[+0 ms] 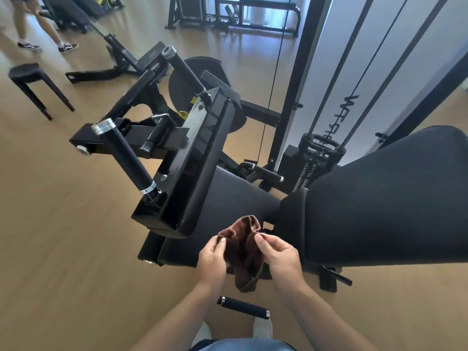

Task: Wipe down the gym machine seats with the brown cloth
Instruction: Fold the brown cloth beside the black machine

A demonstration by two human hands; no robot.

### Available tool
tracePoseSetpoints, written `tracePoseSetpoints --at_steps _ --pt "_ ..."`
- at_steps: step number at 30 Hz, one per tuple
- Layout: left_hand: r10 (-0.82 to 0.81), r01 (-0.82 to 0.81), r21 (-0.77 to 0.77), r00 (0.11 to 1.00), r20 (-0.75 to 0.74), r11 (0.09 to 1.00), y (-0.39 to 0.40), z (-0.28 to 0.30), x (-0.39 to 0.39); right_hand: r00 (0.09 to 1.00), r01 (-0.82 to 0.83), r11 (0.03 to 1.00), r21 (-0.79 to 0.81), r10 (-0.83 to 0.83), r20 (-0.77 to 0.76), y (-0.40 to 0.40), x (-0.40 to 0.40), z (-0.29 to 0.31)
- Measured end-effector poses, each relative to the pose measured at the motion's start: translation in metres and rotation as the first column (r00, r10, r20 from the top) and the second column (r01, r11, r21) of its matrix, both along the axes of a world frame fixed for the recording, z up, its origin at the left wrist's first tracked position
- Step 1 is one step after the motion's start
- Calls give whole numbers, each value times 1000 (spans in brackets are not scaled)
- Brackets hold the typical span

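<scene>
Head view, from left to right: a black stool stands far left on the wooden floor, and beyond it a person's legs in dark sneakers show at the top edge. Right of the stool, the black gym machine's arm frame carries two padded handles. Below that frame lies the black seat pad, in the middle of the scene. Near the camera, over the seat's near edge, the left hand pinches the left edge of the brown cloth between thumb and fingers. The cloth hangs bunched between both hands, not touching the seat as far as can be seen. The right hand pinches its right edge. Farther right rises the large black backrest pad, with the cables and weight stack behind it.
</scene>
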State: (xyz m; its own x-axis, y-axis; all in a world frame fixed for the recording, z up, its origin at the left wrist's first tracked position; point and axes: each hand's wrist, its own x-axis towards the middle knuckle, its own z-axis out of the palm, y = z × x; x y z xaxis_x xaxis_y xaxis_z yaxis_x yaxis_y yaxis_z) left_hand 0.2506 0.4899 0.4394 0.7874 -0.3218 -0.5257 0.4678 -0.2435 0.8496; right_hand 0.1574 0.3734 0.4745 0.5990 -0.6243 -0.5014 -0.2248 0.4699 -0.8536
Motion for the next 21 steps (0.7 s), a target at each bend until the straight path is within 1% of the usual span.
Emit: tracePoseSetpoints --at_steps 2,4,6,8,10,11,12,14,16,17,21 --pt "98 -96 44 995 -37 994 9 -4 11 999 23 999 -40 -24 -26 -16 -5 -1" --pt "113 -108 94 992 -51 990 21 -7 19 998 60 997 -56 -61 -13 -36 -9 2" --pt "41 -36 90 998 -45 995 32 -7 23 996 85 994 -73 -84 19 -54 -13 9" --pt "-92 85 134 995 43 987 39 -6 28 999 40 991 -131 -35 35 -65 -15 16" --pt "-155 130 215 982 108 968 43 -7 34 998 -12 984 -179 23 60 -70 -14 21" --pt "-164 136 219 980 116 966 44 -6 37 997 -19 981 -192 33 69 -71 -12 23" --pt "-168 143 194 979 115 970 46 -7 40 996 -12 980 -201 28 79 -73 -11 25" --pt "-192 185 89 978 82 979 53 -8 46 995 18 974 -227 5 102 -77 -9 30" --pt "-282 283 8 957 71 959 59 -7 50 994 44 960 -275 -15 107 -80 -8 34" --pt "-338 339 11 937 85 941 60 -8 51 994 48 954 -294 -18 106 -80 -9 35" --pt "-505 481 179 852 134 858 61 -14 48 997 2 935 -354 27 79 -76 -13 43"
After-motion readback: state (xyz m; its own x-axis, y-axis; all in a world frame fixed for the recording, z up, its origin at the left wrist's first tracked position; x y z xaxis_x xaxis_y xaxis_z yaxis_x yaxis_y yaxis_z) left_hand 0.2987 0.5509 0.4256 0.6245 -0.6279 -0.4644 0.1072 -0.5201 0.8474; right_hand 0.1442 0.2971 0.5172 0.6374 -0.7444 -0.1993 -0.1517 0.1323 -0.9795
